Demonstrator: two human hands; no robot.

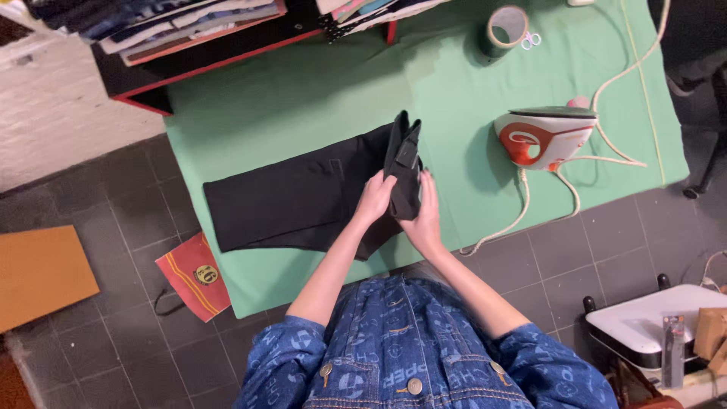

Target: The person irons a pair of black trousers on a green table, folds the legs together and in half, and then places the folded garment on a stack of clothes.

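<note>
Evidently for folding, black trousers (303, 198) lay flat leftward of the fingers, left hand (375, 199) and right hand (425, 216) pressing the raised waist end between flat, closed fingers, iron (545, 136) parked upright beyond, rightward.

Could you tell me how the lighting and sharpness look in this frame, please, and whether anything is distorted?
Head view: even, soft light; the iron casts a faint shadow on the green cloth. The black garment shows little fold detail. Left hand and right hand look slightly soft. Wide-angle bending shows towards the edges.
</note>
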